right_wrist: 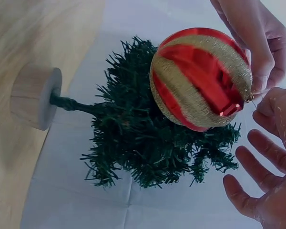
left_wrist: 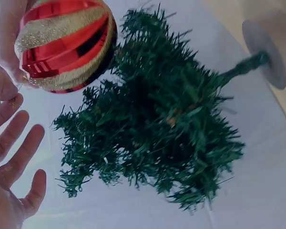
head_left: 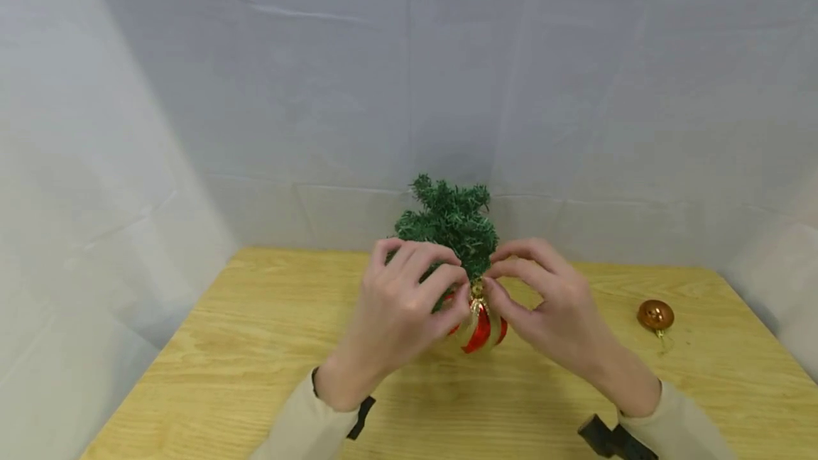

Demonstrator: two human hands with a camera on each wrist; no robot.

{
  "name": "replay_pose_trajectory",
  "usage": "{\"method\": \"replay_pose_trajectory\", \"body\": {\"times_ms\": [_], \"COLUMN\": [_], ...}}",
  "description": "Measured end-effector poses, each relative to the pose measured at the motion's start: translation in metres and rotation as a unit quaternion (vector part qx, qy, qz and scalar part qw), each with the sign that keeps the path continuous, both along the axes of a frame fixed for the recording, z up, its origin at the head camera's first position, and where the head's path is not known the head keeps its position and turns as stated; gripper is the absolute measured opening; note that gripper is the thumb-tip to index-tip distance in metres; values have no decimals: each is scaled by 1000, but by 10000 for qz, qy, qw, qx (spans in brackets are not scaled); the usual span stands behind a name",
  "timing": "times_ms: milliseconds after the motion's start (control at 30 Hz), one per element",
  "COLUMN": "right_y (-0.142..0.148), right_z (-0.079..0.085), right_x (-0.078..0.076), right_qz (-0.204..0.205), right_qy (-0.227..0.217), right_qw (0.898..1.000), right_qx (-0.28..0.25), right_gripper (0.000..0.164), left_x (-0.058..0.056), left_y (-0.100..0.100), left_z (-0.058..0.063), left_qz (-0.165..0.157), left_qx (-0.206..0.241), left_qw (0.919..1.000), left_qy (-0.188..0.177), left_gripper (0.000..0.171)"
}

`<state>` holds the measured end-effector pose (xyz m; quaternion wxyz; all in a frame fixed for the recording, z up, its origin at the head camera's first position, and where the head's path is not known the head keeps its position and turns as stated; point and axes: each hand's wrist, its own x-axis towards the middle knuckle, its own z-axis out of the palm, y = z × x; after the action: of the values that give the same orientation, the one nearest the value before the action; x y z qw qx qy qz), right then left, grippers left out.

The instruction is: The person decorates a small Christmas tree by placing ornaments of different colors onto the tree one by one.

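Observation:
A red Christmas ball ornament with gold glitter stripes (head_left: 479, 330) hangs between my two hands, in front of a small green artificial Christmas tree (head_left: 452, 222). My left hand (head_left: 409, 297) pinches the thin hanging string at the ball's gold cap between thumb and forefinger. From the other side my right hand (head_left: 554, 304) pinches the same string (right_wrist: 254, 103), its other fingers spread apart. In both wrist views the ball (right_wrist: 200, 78) overlaps the tree's branches. Fingertips of both hands meet close to the cap.
A smaller copper-coloured ball ornament (head_left: 655, 315) with a gold cap and string lies on the wooden table (head_left: 268, 346) to the right. The tree stands on a round wooden base (right_wrist: 35, 98). White cloth (head_left: 358, 105) hangs behind the table and at its sides.

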<state>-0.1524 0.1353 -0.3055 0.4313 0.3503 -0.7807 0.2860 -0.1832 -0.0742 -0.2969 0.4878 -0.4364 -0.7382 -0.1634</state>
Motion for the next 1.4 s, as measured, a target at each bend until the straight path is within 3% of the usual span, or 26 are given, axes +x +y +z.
{"method": "replay_pose_trajectory", "body": {"times_ms": [133, 267, 400, 500, 667, 900, 1133, 1400], "right_y": [-1, -1, -2, -4, -6, -8, -10, -14], "right_z": [9, 15, 20, 23, 26, 30, 36, 41], "right_x": [-7, -15, -22, -28, -34, -39, -38, -42], "right_qz": [-6, -18, -243, -417, -673, -962, -1169, -1435], "right_qy": [-61, -113, -226, -413, -824, -1382, -2193, -2633], "right_qw": [10000, 9999, 9994, 9983, 9942, 9855, 9683, 9539], "right_qx": [-44, -116, -67, -63, -140, -209, -236, -131], "right_gripper": [29, 3, 12, 7, 7, 7, 13, 18], "left_x": [-4, -9, -16, -21, -27, -32, -31, -29], "left_y": [1, 3, 4, 6, 8, 14, 19, 22], "left_z": [9, 15, 19, 20, 21, 23, 26, 27], "left_qz": [153, 255, 313, 362, 400, 596, 770, 991], "left_qx": [-74, -92, -8, 87, 216, 405, 582, 560], "left_qw": [9997, 9993, 9993, 9993, 9959, 9864, 9714, 9653], "left_qy": [153, 243, 224, -33, -782, -1478, -2168, -2350], "left_gripper": [6, 4, 5, 7, 10, 11, 10, 10]}}
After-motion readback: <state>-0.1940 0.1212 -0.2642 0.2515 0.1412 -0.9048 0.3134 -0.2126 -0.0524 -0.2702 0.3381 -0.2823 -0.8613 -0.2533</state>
